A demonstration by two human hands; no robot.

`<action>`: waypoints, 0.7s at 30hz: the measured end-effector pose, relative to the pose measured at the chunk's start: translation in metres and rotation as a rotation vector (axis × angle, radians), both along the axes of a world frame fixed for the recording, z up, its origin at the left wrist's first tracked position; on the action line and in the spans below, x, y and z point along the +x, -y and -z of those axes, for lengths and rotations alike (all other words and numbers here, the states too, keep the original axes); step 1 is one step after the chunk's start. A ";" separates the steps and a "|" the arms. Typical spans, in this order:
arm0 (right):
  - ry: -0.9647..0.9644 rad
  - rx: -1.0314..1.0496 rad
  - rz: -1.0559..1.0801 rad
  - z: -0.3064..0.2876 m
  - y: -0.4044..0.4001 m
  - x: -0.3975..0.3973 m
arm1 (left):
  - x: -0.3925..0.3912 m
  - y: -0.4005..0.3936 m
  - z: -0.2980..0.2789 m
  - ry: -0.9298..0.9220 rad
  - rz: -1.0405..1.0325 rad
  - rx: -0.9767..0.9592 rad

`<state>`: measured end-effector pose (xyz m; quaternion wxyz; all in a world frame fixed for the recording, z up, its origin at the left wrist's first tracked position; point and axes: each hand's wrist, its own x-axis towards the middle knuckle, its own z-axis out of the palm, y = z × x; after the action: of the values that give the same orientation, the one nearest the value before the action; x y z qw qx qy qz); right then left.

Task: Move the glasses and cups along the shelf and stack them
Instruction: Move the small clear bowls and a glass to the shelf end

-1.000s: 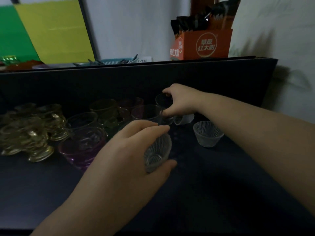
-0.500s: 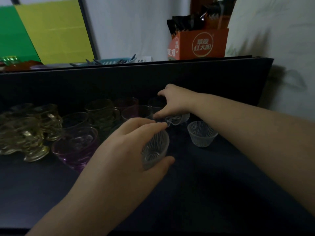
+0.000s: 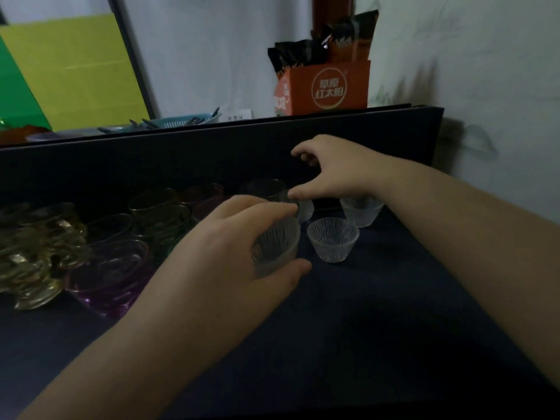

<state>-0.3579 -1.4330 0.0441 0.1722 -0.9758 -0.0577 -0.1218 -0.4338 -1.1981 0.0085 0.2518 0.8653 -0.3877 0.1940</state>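
Left hand point(image 3: 230, 253) has a ribbed clear glass cup point(image 3: 274, 248) wrapped up, fingers curled over the rim and thumb underneath, the cup tipped on its side with its mouth facing right. That grip is the same as a second ago, but the cup now sits just left of a second ribbed cup point(image 3: 332, 242), which stands upright on the dark shelf point(image 3: 378, 328), nearly touching it.

The right hand point(image 3: 336, 174) is the mover here. A second ago it was clamped on a clear tumbler point(image 3: 265, 189) in the back row; now it has come up and off, hovering above the cups with fingers curled loosely and thumb pointing left, nothing in it. The tumbler stands free behind the left hand's knuckles.

A third ribbed cup point(image 3: 361, 209) shows at far right, partly under the right wrist, where before only two ribbed cups were plain to see. A small clear piece point(image 3: 305, 209) peeks out between the hands; too hidden to name.

Left of it all, the purple glass bowl point(image 3: 112, 268), the greenish tumblers point(image 3: 157, 207) and the gold-tinted glassware point(image 3: 33, 253) sit as they were. Up on the top ledge, the orange box point(image 3: 325, 87) of sachets and the blue basket point(image 3: 185, 121).
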 end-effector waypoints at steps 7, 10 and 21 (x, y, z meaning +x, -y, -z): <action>0.126 0.158 0.212 0.028 0.037 -0.091 | 0.032 0.059 -0.028 -0.124 0.021 0.047; 0.104 0.221 0.272 0.047 0.051 -0.126 | 0.041 0.095 -0.031 -0.148 0.062 0.111; 0.114 0.196 0.392 0.073 0.074 -0.196 | 0.040 0.195 0.003 -0.139 0.202 0.470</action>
<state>-0.5537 -1.5073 -0.0294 0.2359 -0.9385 0.1355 -0.2128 -0.3939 -1.3931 0.0060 0.0882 0.8682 -0.4882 0.0124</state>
